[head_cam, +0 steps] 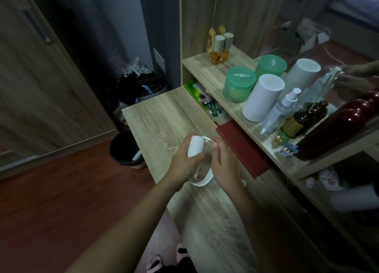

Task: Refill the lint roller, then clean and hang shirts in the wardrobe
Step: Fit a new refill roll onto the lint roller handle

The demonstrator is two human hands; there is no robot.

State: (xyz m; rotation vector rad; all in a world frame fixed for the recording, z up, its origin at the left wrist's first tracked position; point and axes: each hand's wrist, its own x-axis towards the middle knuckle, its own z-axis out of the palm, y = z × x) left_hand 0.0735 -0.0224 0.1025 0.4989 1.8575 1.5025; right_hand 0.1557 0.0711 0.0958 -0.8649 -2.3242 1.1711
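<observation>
Both hands are over the wooden desk (155, 116), close together. The left hand (184, 166) is closed around a white roll (195, 146), which stands almost upright in the fist, its top end free. The right hand (223, 166) is just beside it; its fingertips pinch the thin white frame (207, 139) at the top of the roll. Below the hands, the white handle (202, 181) of the lint roller curves out, and it seems to be just above the desk, but I cannot tell if it touches.

A dark red book (244, 149) lies on the desk just to the right of the hands. Behind it is a shelf (205, 67) with two green jars (239, 84), a white cylinder (263, 98), a spray bottle (281, 110), a brown bottle (303, 118) and a big red bottle (336, 129). A mirror stands behind the shelf and repeats some of these things.

On the floor to the left of the desk stands a black bin (125, 149) with something white in it. Further back is a pile of bags (141, 86). At the left is a wardrobe door (41, 77), shut. No shirt is clear to see.
</observation>
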